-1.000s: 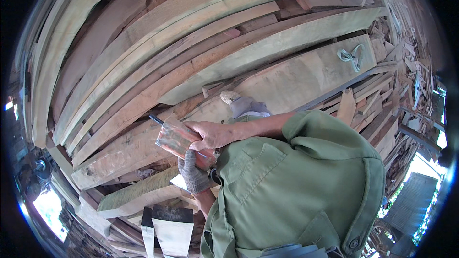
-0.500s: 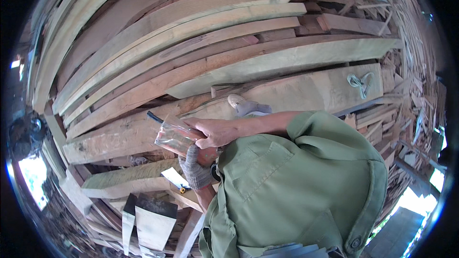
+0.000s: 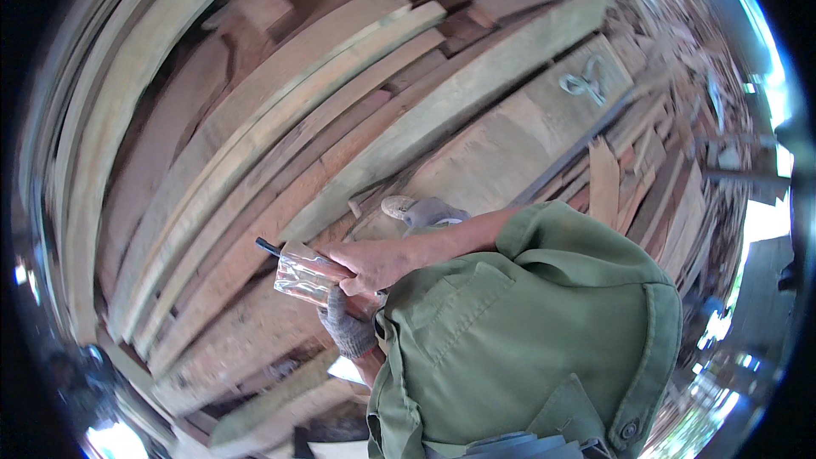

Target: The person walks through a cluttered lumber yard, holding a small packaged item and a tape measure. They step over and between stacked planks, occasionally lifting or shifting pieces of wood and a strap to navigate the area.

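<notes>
In front of my shirt, both hands are on a clear, shiny plastic packet with something reddish-brown showing through it. My bare right hand reaches in from the right and lies over the packet's near end with curled fingers. From below, my left hand, in a grey knitted glove with bare fingertips, grips the packet's lower side, its thumb pressed near the right fingers. A thin black pen-like stick pokes out past the packet's far left corner. The stick's other end is hidden.
Long sawn timber planks lie side by side ahead and to the left. A wide board carries a tangle of pale cord. My shoe shows beyond my right forearm. Scrap wood strips are piled at right.
My view has turned, so the planks slant more steeply and the cord sits farther left. Both hands stay on the packet, which is tilted a little differently and catches more glare.
</notes>
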A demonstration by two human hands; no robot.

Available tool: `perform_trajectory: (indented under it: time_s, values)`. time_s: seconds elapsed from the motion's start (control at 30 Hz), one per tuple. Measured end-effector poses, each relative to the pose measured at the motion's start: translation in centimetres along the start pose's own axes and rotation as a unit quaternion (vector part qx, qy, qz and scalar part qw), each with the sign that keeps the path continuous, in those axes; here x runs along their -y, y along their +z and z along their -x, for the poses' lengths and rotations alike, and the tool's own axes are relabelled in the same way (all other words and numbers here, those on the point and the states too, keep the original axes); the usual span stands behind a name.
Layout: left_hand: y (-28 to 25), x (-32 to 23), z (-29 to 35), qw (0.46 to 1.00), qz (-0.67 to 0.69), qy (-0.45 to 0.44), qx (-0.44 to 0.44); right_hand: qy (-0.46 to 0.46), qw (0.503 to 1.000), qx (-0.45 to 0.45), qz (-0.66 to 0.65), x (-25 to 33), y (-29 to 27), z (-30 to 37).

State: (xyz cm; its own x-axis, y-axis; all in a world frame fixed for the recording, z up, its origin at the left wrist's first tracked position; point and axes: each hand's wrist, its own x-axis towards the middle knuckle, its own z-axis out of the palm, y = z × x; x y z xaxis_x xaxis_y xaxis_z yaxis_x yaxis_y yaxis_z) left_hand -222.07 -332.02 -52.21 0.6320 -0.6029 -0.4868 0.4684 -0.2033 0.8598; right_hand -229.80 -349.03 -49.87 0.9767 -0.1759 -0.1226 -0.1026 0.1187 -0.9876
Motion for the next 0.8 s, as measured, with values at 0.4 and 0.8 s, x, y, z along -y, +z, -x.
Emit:
perform_trajectory:
  time_s: [0.4, 0.8]
  values:
    - [4.7, -1.0, -6.7, 0.909, 0.031, -0.236, 0.342, 0.054, 0.922, -0.383, -0.002, 2.5, 2.1, 14.9]
    - [29.3, 12.4, -5.0, 0.797, -0.078, -0.387, 0.457, 0.044, 0.704, -0.709, -0.026, -2.9, -5.8, 38.0]
